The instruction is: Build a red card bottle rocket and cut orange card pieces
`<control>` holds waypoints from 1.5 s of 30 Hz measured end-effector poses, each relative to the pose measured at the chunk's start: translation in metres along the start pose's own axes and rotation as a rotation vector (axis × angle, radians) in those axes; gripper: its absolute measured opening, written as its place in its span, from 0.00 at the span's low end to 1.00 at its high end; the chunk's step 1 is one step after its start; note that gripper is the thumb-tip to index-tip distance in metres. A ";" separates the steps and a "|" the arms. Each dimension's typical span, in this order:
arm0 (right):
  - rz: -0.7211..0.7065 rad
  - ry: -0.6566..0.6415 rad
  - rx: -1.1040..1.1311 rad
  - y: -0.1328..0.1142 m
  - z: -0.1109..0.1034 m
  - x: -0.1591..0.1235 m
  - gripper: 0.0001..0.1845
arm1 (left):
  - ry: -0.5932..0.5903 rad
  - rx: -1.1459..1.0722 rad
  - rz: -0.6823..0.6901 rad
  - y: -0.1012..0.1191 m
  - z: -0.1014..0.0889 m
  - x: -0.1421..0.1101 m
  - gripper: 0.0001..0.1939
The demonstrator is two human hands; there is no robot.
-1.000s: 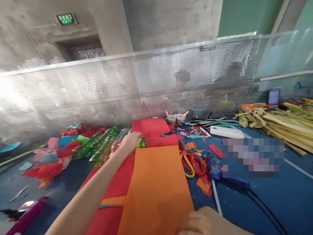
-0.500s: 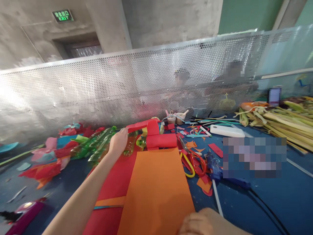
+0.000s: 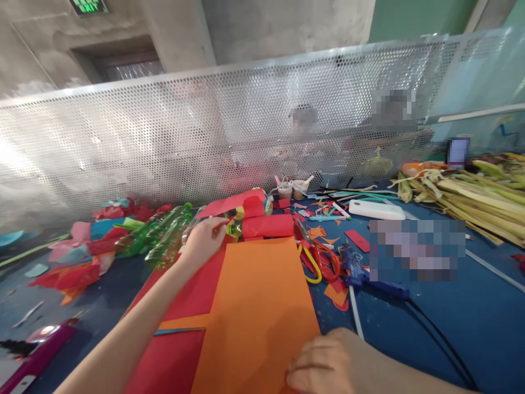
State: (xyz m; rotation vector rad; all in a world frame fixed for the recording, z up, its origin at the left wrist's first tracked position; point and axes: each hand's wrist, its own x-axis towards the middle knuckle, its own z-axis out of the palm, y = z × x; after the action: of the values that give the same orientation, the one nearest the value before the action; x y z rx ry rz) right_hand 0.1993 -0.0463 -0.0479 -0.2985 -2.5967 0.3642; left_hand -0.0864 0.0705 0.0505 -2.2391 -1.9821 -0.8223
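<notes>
My right hand (image 3: 320, 358) curls at the near right edge of the smooth, flat orange paper sheet (image 3: 258, 306); whether it pinches, I can't tell. Farther left, my left hand (image 3: 207, 238) bends its fingers beside a green plastic bottle neck (image 3: 234, 230), grip unclear, left of a cylindrical red paper roll (image 3: 268, 225). A knock might set that roundness rolling; uneven pressure might crease the sheet.

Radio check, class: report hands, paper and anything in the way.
Left hand near red-wrapped bottle. Right hand at right edge of orange paper. Scissors, glue gun to its right.
</notes>
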 end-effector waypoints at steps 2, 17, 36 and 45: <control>0.103 -0.039 0.004 -0.009 -0.014 0.003 0.14 | -0.109 -0.096 0.029 0.019 0.003 -0.023 0.12; 0.702 0.094 0.142 -0.007 -0.033 0.004 0.09 | -0.990 -0.419 0.088 0.048 -0.017 -0.096 0.14; 0.639 0.057 -0.005 -0.002 -0.029 0.003 0.06 | -0.707 -0.157 0.235 0.041 0.015 -0.110 0.06; 0.577 0.043 -0.177 -0.005 -0.022 0.001 0.09 | -0.526 0.002 0.530 0.042 0.017 -0.119 0.11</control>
State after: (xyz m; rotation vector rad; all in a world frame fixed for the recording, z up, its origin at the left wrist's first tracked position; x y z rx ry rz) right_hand 0.2089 -0.0464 -0.0277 -1.1122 -2.4610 0.3139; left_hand -0.0460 -0.0392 0.0004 -2.9916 -1.3664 -0.1834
